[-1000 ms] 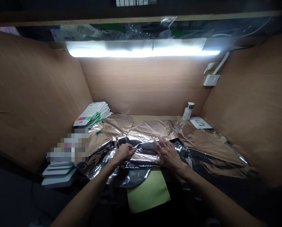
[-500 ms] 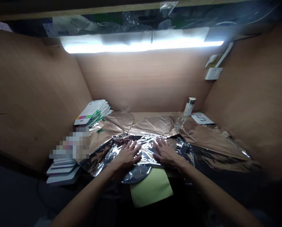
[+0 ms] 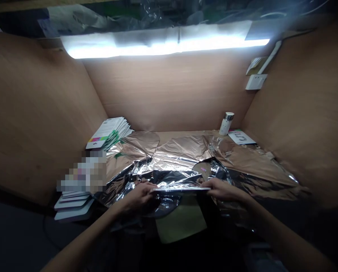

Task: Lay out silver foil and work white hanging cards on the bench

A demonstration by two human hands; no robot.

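Observation:
A flat, thin piece of silver foil (image 3: 182,189), seen nearly edge-on, spans the gap between my hands. My left hand (image 3: 143,192) grips its left end with curled fingers. At its right end, my right hand (image 3: 218,189) pinches it between thumb and fingers. Whether the piece is folded cannot be made out. Under and beyond it spreads a crumpled, shiny foil sheet (image 3: 183,149), with dark rounded edges near both hands. Below my hands, a yellow-green sheet of paper (image 3: 182,223) hangs at the table's front edge.
White printed cards (image 3: 108,130) are fanned out at the back left, with stacked white cards (image 3: 72,207) nearer. A white bottle (image 3: 226,124) stands at the back right beside a card marked 5 (image 3: 241,136). Wooden panels (image 3: 163,90) enclose three sides; a lamp (image 3: 169,47) shines above.
Both hands were lying flat, fingers spread, on the foil. Now they have closed on the ends of a flat foil piece and raised it edge-on. The view has shifted slightly.

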